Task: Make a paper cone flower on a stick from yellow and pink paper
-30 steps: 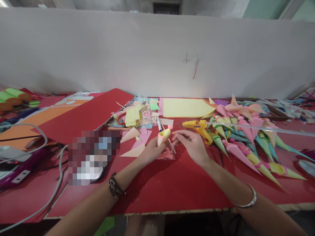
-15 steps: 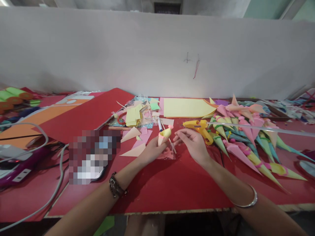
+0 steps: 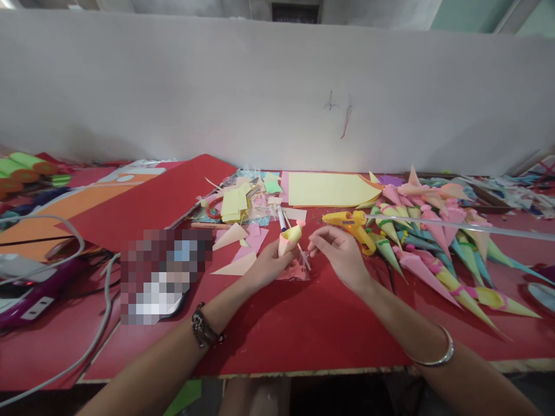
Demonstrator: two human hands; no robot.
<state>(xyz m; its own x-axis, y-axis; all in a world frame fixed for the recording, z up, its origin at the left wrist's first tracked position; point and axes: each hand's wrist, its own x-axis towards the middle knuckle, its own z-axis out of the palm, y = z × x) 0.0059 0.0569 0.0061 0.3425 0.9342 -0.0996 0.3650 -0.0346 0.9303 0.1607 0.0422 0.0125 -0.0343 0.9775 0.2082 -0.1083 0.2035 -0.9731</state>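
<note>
My left hand (image 3: 269,266) has its fingers around a small paper cone (image 3: 289,238), yellow inside with a peach outside and a pink bit at its upper right edge. To its right hovers my right hand (image 3: 337,249), thumb and fingertips drawn together; whether something small is between them is too small to tell. A yellow glue gun (image 3: 347,221) lies just behind my right hand. Behind the cone are a blue-and-white pen (image 3: 281,218) and thin sticks. A clear bag with pink pieces (image 3: 295,270) lies beneath the left fingers.
Finished-looking paper cones (image 3: 437,237) are heaped at the right. Yellow sheets (image 3: 325,189) lie at the back, beside paper scraps (image 3: 236,202). A pixelated phone-like object (image 3: 167,277), a red board (image 3: 160,199) and white cables (image 3: 106,312) are on the left.
My right hand has shifted very slightly to the right, away from the cone. The left hand and the cone stay nearly where they were.
</note>
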